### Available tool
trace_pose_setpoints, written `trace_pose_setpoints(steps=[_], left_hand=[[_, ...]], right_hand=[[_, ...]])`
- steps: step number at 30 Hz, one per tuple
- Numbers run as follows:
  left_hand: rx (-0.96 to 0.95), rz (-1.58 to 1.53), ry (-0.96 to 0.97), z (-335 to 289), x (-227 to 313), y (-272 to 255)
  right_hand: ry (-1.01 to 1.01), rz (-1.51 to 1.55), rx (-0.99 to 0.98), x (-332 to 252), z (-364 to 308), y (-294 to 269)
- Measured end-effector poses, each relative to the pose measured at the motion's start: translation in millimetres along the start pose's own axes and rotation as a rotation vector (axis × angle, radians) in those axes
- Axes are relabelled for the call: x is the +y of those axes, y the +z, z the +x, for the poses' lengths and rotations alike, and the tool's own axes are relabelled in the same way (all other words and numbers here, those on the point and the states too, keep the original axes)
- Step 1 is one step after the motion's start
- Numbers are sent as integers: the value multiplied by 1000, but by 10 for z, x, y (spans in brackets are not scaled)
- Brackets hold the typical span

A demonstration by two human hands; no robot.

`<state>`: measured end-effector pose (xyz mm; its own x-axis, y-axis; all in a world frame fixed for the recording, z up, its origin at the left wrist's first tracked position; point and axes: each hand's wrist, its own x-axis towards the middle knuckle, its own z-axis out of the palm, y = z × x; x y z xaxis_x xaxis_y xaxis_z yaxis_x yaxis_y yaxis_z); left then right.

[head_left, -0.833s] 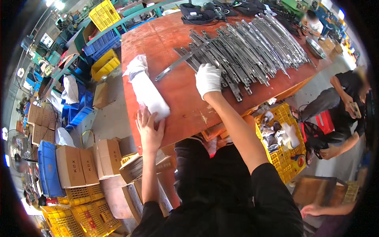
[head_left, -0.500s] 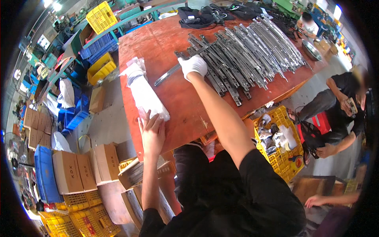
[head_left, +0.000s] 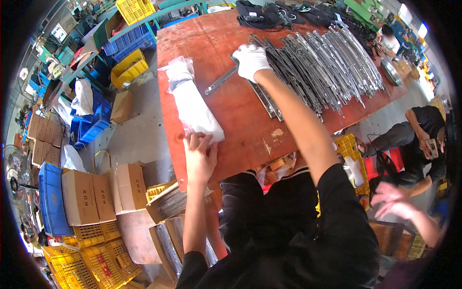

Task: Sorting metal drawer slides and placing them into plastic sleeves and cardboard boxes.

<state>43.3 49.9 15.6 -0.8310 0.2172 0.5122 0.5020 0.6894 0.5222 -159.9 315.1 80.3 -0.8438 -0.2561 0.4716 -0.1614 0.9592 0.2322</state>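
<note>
A long metal rail (head_left: pixel 222 81) lies slantwise on the red tabletop (head_left: pixel 250 120), its upper end under the gloved right hand (head_left: pixel 250 60), whose grip curls over it. The bare left hand (head_left: pixel 199 156) presses, fingers spread, on a plastic-wrapped bundle (head_left: pixel 195 108) nearer the body.

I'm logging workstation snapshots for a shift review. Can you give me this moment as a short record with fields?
surface: reddish-brown table
left hand: bare left hand, resting on the near end of a white plastic-wrapped bundle
right hand: right hand in a white glove, on a long metal strip
stock: many metal rails fanned across the table's right half
far edge: black bags
floor, left: cardboard boxes, blue crates, yellow crates
others: a seated person at right
</note>
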Motion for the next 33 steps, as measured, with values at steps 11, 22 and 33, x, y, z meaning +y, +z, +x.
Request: trace_pose_setpoints(steps=[11, 22, 33], left_hand=[[197, -32, 5, 42, 4, -80], [145, -46, -8, -23, -39, -29], [-18, -139, -108, -91, -70, 101]], right_hand=[[158, 460, -427, 317, -252, -382], [339, 34, -410, -522, -516, -226], [571, 18, -178, -724, -880, 190]])
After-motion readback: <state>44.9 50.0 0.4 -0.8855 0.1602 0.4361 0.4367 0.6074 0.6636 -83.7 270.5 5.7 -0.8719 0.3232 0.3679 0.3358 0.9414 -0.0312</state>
